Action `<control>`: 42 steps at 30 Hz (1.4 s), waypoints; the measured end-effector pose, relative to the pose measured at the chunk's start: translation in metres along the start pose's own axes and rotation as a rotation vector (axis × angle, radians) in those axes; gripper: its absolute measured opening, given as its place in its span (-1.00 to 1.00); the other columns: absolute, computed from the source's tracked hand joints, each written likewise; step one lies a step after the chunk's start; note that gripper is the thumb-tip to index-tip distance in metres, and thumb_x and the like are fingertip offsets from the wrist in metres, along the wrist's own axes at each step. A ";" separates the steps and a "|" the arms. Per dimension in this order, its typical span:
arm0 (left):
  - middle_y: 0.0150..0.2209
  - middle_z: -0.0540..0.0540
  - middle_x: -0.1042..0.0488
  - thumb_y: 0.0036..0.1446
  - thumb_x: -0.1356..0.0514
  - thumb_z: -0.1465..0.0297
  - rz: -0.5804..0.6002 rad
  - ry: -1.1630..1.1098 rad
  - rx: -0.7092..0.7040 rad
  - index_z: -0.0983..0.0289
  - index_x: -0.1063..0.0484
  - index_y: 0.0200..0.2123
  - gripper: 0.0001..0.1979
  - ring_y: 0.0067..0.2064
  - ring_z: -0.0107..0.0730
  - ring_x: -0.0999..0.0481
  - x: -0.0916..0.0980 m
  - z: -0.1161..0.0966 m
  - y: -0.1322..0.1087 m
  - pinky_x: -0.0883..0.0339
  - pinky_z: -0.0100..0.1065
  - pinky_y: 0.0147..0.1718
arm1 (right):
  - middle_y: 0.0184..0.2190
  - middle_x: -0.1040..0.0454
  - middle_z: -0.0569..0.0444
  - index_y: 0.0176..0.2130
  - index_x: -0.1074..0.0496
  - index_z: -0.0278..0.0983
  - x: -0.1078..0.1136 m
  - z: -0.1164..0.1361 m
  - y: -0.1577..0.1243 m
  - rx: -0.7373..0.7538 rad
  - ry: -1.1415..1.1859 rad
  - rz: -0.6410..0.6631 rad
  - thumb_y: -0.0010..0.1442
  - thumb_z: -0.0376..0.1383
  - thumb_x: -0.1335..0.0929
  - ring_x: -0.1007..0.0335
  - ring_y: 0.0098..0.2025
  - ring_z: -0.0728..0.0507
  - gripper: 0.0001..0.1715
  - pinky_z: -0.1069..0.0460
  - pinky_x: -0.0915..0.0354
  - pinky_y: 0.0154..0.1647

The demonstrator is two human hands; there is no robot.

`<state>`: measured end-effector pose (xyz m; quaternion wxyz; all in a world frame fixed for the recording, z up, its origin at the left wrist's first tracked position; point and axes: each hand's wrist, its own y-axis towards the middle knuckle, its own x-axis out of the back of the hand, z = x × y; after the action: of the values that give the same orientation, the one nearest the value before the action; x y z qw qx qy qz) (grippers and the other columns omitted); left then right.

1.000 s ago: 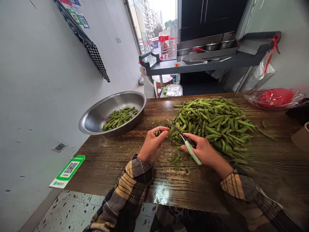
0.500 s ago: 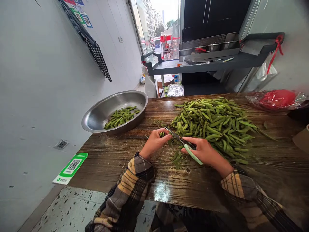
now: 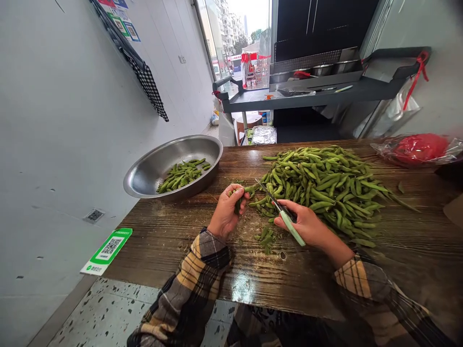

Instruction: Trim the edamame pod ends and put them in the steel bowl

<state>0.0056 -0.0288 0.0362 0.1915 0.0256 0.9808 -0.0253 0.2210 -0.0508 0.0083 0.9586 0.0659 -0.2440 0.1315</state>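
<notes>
Edamame pod (image 3: 239,197) pinched in the closed left hand (image 3: 224,214) has come clear of the scissors (image 3: 281,210) that the right hand (image 3: 307,226) grips, so this cut looks done.

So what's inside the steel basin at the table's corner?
A small heap of edamame pods lies in the steel basin; the rest of the inside shows bare metal. The bottom beneath the heap is covered.

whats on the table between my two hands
In the head view, a small heap of cut pod ends lies on the wooden table between the left hand, holding pods, and the right hand, holding scissors.
</notes>
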 end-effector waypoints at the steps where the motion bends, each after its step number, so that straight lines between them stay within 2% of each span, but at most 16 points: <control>1: -0.49 -0.04 -0.43 -0.05 -0.32 0.32 0.013 0.004 0.008 0.27 -0.26 -0.34 -0.70 -0.61 -0.64 -0.24 -0.002 0.001 -0.001 -0.03 -0.58 -0.71 | -0.32 -0.55 0.02 0.06 -0.42 -0.31 0.000 0.000 0.000 0.008 0.012 -0.006 0.02 -0.04 -0.42 -0.43 -0.31 -0.15 -0.33 0.00 -0.33 -0.27; 8: -0.49 -0.03 -0.42 0.01 -0.30 0.31 0.088 0.066 0.017 0.29 -0.28 -0.33 -0.73 -0.62 -0.64 -0.23 -0.006 0.007 -0.002 -0.04 -0.57 -0.71 | -0.41 -0.49 0.08 0.05 -0.44 -0.30 0.000 0.000 -0.002 0.060 0.077 -0.025 0.05 -0.04 -0.40 -0.36 -0.41 -0.08 -0.36 0.04 -0.31 -0.36; 13: -0.49 -0.03 -0.42 0.02 -0.29 0.30 0.102 0.059 0.006 0.29 -0.29 -0.32 -0.74 -0.62 -0.65 -0.23 -0.003 0.009 -0.001 -0.04 -0.57 -0.71 | -0.36 -0.51 0.05 0.02 -0.46 -0.33 0.000 0.004 -0.003 0.018 0.065 -0.008 0.05 -0.02 -0.40 -0.36 -0.37 -0.11 -0.38 0.02 -0.31 -0.32; 17: -0.49 -0.03 -0.42 0.01 -0.30 0.30 0.085 0.059 0.007 0.28 -0.29 -0.32 -0.73 -0.62 -0.64 -0.24 -0.002 0.009 0.000 -0.05 -0.57 -0.71 | -0.27 -0.55 0.01 0.02 -0.47 -0.33 0.000 0.005 -0.003 0.026 0.064 0.000 0.06 -0.03 -0.39 -0.41 -0.29 -0.15 -0.39 -0.01 -0.32 -0.22; 22: -0.48 -0.03 -0.42 0.00 -0.28 0.35 0.033 0.017 0.013 0.28 -0.29 -0.32 -0.76 -0.58 -0.60 -0.30 -0.001 0.008 0.001 -0.09 -0.57 -0.70 | -0.27 -0.56 0.00 -0.01 -0.49 -0.33 -0.004 0.001 -0.001 0.037 0.061 -0.002 0.04 -0.04 -0.41 -0.41 -0.29 -0.15 -0.40 -0.02 -0.31 -0.21; 26: -0.37 0.02 -0.47 -0.06 -0.25 0.40 -0.012 -0.066 0.036 0.28 -0.27 -0.35 -0.79 -0.52 -0.55 -0.38 0.004 0.006 0.004 -0.13 -0.54 -0.68 | -0.36 -0.52 0.04 -0.01 -0.48 -0.34 -0.004 -0.001 0.002 0.043 0.153 -0.071 0.06 -0.03 -0.40 -0.37 -0.37 -0.10 -0.40 0.02 -0.28 -0.33; 30: -0.49 -0.09 -0.33 -0.08 -0.25 0.40 -0.028 -0.042 0.010 0.27 -0.27 -0.37 -0.79 -0.58 -0.63 -0.25 0.004 0.000 0.005 -0.08 -0.56 -0.67 | -0.50 -0.41 0.14 -0.01 -0.47 -0.34 -0.001 -0.001 0.004 0.047 0.322 -0.120 0.07 0.00 -0.38 -0.23 -0.53 -0.01 -0.38 0.07 -0.20 -0.50; 33: -0.51 -0.10 -0.27 -0.04 -0.25 0.36 -0.061 0.125 -0.104 0.25 -0.28 -0.36 -0.80 -0.58 -0.64 -0.19 -0.003 -0.021 0.005 -0.06 -0.57 -0.66 | -0.56 -0.34 0.17 -0.03 -0.47 -0.35 0.001 -0.001 0.006 0.042 0.349 -0.154 0.06 0.01 -0.39 -0.15 -0.58 0.01 -0.38 0.09 -0.15 -0.57; 35: -0.48 -0.06 -0.28 0.03 -0.21 0.34 -0.112 0.337 -0.262 0.24 -0.30 -0.35 -0.85 -0.56 -0.60 -0.21 -0.006 -0.046 0.009 -0.10 -0.54 -0.64 | -0.56 -0.34 0.16 -0.04 -0.48 -0.35 0.000 -0.002 0.006 0.051 0.348 -0.171 0.06 0.01 -0.39 -0.14 -0.58 0.02 -0.39 0.10 -0.14 -0.59; 37: -0.47 -0.02 -0.31 0.09 -0.16 0.34 -0.238 0.615 -0.469 0.24 -0.32 -0.34 -0.90 -0.52 -0.54 -0.26 -0.001 -0.077 0.018 -0.17 -0.49 -0.59 | -0.55 -0.34 0.15 -0.04 -0.48 -0.35 0.000 -0.002 0.006 0.062 0.348 -0.181 0.06 0.01 -0.39 -0.14 -0.57 0.02 -0.40 0.10 -0.12 -0.59; 39: -0.41 0.04 -0.36 0.12 -0.14 0.36 -0.426 0.935 -0.637 0.24 -0.35 -0.29 -0.90 -0.41 -0.44 -0.34 0.011 -0.111 0.031 -0.29 -0.40 -0.44 | -0.55 -0.33 0.16 -0.03 -0.48 -0.36 0.000 -0.003 0.006 0.068 0.352 -0.189 0.07 0.01 -0.38 -0.14 -0.56 0.01 -0.39 0.10 -0.13 -0.57; 41: -0.28 0.13 -0.42 0.12 -0.14 0.36 -0.572 1.285 -0.737 0.27 -0.37 -0.19 -0.82 -0.23 -0.28 -0.40 0.026 -0.140 0.044 -0.33 -0.24 -0.20 | -0.54 -0.35 0.15 -0.03 -0.47 -0.35 0.000 -0.003 0.007 0.074 0.358 -0.193 0.08 0.01 -0.38 -0.18 -0.54 0.00 -0.39 0.09 -0.16 -0.54; 42: -0.19 0.19 -0.43 0.10 -0.17 0.35 -0.583 1.450 -0.727 0.30 -0.36 -0.10 -0.72 -0.14 -0.18 -0.40 0.033 -0.151 0.049 -0.30 -0.16 -0.11 | -0.52 -0.38 0.13 -0.03 -0.47 -0.35 0.000 -0.003 0.007 0.081 0.362 -0.199 0.08 0.01 -0.38 -0.21 -0.52 -0.01 -0.39 0.08 -0.19 -0.51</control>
<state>-0.0779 0.0308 0.1613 -0.5001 -0.2801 0.7755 0.2645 0.2206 -0.0439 0.0060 0.9916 0.1035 -0.0547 0.0555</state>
